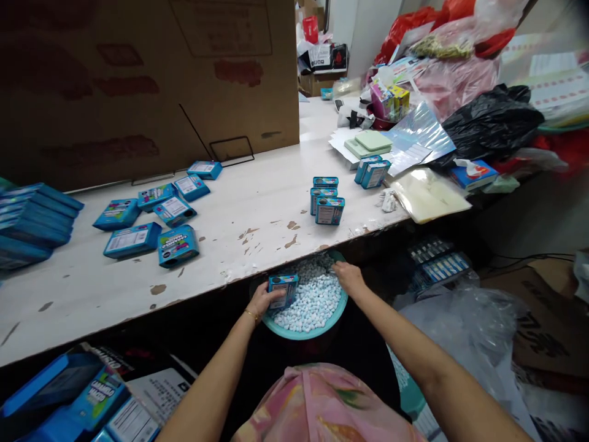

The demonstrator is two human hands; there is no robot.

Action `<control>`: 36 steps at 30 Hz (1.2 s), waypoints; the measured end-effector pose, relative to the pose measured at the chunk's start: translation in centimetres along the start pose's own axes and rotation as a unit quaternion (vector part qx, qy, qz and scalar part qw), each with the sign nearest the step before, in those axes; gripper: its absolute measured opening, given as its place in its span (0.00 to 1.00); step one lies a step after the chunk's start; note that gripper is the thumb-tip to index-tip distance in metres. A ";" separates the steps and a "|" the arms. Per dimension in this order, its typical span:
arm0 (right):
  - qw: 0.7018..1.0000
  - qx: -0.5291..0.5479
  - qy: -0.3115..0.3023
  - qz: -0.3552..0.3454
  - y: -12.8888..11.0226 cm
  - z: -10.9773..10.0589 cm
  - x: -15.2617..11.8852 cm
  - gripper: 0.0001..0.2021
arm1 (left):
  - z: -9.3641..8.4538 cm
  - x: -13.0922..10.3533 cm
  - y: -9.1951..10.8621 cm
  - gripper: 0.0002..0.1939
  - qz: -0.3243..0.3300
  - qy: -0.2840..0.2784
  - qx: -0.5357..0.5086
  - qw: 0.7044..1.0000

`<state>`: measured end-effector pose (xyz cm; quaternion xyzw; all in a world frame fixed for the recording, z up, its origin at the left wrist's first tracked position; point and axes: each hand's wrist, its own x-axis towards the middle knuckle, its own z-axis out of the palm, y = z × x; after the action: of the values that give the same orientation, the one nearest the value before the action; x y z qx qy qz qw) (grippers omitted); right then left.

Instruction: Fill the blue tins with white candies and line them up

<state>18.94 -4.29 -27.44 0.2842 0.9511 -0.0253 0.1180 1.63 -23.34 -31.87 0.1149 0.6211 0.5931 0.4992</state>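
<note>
On my lap, partly under the table edge, is a turquoise basin heaped with small white and pale blue candies. My left hand is closed around a small blue candy box, held upright over the basin's left side. My right hand is at the basin's right edge, fingers curled over the rim; their tips are partly hidden. Three blue boxes stand on the white table ahead, with two more behind them to the right.
Several blue boxes lie scattered on the left of the table, beside a stack. A large cardboard carton stands behind them. Plastic bags and papers crowd the right. More blue packaging sits below the table at lower left.
</note>
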 end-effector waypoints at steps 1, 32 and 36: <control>1.000 0.020 -0.008 0.000 -0.7 0.7 0.3 0.15 | 0.5 0.2 -0.1 0.23 -0.001 -0.002 -0.001 1.000; 0.992 0.025 -0.049 -0.113 -4.6 -12.4 -1.9 0.14 | 1.9 -3.0 1.5 0.20 0.247 0.077 0.299 0.918; 0.989 -0.048 -0.051 -0.129 -6.3 -14.1 -2.3 0.14 | 1.7 -3.0 1.3 0.21 0.248 0.073 0.316 0.913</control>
<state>14.39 -9.18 -13.28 0.1515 0.9726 -0.0092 0.1759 3.80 -24.16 -28.94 0.3734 0.7623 0.4772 0.2273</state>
